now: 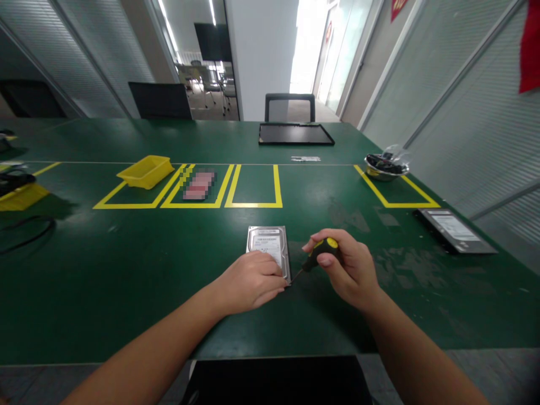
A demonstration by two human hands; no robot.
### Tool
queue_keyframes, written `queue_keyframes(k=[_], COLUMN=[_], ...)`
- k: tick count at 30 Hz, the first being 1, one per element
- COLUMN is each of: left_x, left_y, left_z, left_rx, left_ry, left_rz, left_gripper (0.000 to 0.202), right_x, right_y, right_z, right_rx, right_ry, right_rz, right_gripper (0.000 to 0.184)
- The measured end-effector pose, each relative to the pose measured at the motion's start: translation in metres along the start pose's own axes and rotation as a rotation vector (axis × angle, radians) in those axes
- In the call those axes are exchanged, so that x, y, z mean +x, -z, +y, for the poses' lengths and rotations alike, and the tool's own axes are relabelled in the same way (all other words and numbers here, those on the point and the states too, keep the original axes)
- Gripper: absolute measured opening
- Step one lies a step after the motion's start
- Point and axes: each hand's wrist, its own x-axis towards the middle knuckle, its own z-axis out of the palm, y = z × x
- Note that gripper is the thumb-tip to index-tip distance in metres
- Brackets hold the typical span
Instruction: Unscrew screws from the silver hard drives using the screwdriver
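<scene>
A silver hard drive (pixel 267 241) with a white label lies flat on the green table. My left hand (pixel 255 281) rests over its near half, fingers together and curled at its near right corner, holding it down. My right hand (pixel 350 270) is wrapped round the black and yellow handle of a screwdriver (pixel 314 257). Its thin shaft slants down to the left, and the tip meets the drive's near right corner, close to my left fingertips. Whether a screw sits under the tip is too small to tell.
Yellow tape marks areas on the green table (pixel 189 242). A yellow tray (pixel 147 171) stands back left, beside a blurred pink item (pixel 199 185). To the right are a metal bowl (pixel 386 167) of dark parts and a black device (pixel 455 230). A flat black panel (pixel 295 134) lies far back.
</scene>
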Motion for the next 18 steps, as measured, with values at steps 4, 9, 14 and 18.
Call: queue_keyframes(k=[4,9,14,18], left_x=[-0.002,-0.004,-0.004,-0.004], left_y=[-0.002,-0.005,-0.006,-0.007], left_z=[-0.001,-0.001,-0.001,0.0], left_rx=[0.001,-0.004,-0.011,-0.028], left_ry=[0.007,0.019,0.014,0.024], left_rz=[-0.01,-0.026,-0.003,0.016], left_gripper=[0.02,0.021,0.021,0.021], right_x=[0.0,0.0,-0.001,0.003], right_y=[0.002,0.005,0.009,0.01], right_z=[-0.002,-0.004,-0.008,-0.017], right_rx=[-0.03,-0.082,-0.09,-0.069], right_ry=[0.031,0.08,0.107,0.15], right_rz=[-0.039,-0.082,-0.135,-0.157], right_gripper=[0.025,0.029,0.032,0.036])
